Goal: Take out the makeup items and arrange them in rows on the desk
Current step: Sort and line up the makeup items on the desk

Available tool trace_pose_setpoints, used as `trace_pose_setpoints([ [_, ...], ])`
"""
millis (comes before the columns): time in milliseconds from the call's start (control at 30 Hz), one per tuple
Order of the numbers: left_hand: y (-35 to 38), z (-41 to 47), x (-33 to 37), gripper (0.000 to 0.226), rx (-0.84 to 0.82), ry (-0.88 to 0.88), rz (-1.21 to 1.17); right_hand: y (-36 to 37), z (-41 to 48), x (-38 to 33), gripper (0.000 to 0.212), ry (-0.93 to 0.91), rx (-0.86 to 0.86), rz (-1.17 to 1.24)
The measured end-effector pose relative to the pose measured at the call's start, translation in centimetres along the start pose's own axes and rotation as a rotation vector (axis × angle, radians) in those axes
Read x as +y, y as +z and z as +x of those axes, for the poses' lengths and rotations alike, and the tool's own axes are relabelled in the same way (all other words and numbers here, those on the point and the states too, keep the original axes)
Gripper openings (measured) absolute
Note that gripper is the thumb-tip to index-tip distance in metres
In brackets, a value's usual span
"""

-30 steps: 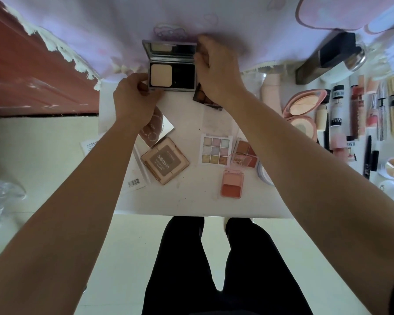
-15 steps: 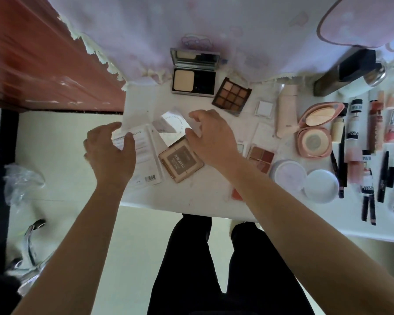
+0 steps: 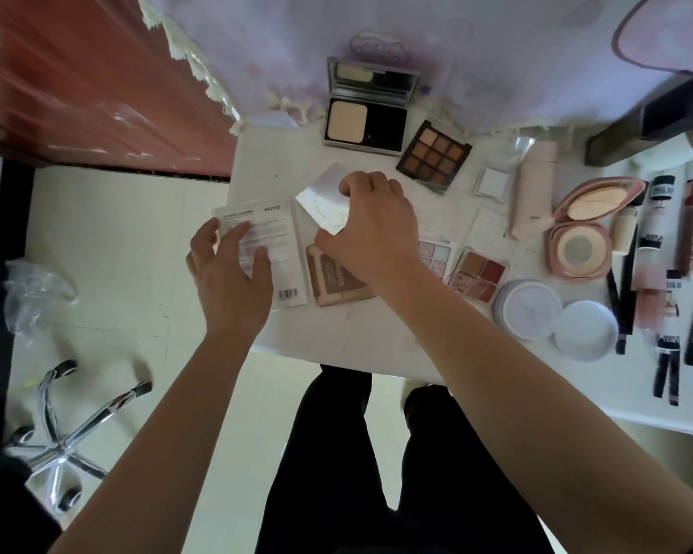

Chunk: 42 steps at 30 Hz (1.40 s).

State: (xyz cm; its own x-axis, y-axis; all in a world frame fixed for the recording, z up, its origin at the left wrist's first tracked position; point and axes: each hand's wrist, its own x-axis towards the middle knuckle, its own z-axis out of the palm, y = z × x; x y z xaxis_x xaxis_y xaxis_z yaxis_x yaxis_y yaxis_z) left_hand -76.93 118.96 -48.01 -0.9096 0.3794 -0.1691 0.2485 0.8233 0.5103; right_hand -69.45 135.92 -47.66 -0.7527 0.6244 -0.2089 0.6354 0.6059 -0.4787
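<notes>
**Thin, slick silver case getting pinched at the left end of the desk**

The right hand has its fingers curled over the far edge of the silver case and its thumb on the near edge, so it's clamped on it. The case sits tilted, just above the brown palette and beside the white XOYO packet. It looks light, stiff and mirror-smooth, so I'd guess it's slippery. Hold it by the edges, not the glossy face, which would smudge. The left hand lies on the packet with fingers loosely spread, not gripping. The packet looks like thin card, matte and bendy. Further back on the white desk, the open powder compact and nine-pan palette hold pressed powder. That stuff is crumbly, so set them down gently.
</notes>
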Motion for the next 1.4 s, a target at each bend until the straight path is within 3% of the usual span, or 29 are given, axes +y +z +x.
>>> trace_pose_setpoints([
  [200,-0.4,-0.4,0.0,0.037,-0.020,-0.023,-0.012,-2.3,-2.5,0.7,0.051,0.129,0.004,0.484],
  [300,-1.6,-1.1,2.2,0.027,-0.057,-0.130,-0.267,-3.1,-5.2,1.3,0.050,0.119,-0.028,0.689],
  [367,-2.1,-1.9,4.2,0.027,-0.220,-0.338,-0.575,-3.3,-7.1,1.7,0.049,0.070,0.002,0.743],
  [433,-2.2,-2.0,6.1,0.045,-0.451,-0.546,-0.815,-3.8,-8.6,1.9,0.046,0.039,0.042,0.757],
  [500,-3.1,-1.7,7.7,0.056,-0.624,-0.613,-0.992,-5.2,-9.1,1.5,0.046,0.003,0.078,0.762],
  [667,-6.9,-3.1,10.7,0.058,-0.804,-0.417,-1.007,-10.3,-11.2,0.5,0.044,-0.098,0.116,0.745],
  [867,-13.2,-6.4,16.9,0.034,-0.778,-0.192,-1.153,-19.3,-13.2,-0.9,0.044,-0.267,0.133,0.777],
  [933,-15.1,-7.6,18.7,0.042,-0.762,-0.103,-1.195,-22.2,-14.1,-1.5,0.045,-0.339,0.123,0.775],
  [1033,-16.8,-10.0,21.2,0.075,-0.766,-0.023,-1.204,-25.4,-16.3,-1.0,0.046,-0.388,0.145,0.778],
  [1133,-17.7,-12.1,23.8,0.067,-0.768,0.087,-1.141,-28.0,-18.0,0.2,0.048,-0.423,0.154,0.785],
  [1233,-18.3,-13.5,25.7,0.055,-0.762,0.111,-1.156,-29.8,-19.0,0.9,0.061,-0.435,0.166,0.700],
  [1400,-17.9,-15.5,27.6,0.060,-0.733,0.115,-1.122,-31.2,-20.5,1.7,0.090,-0.377,0.223,0.576],
])
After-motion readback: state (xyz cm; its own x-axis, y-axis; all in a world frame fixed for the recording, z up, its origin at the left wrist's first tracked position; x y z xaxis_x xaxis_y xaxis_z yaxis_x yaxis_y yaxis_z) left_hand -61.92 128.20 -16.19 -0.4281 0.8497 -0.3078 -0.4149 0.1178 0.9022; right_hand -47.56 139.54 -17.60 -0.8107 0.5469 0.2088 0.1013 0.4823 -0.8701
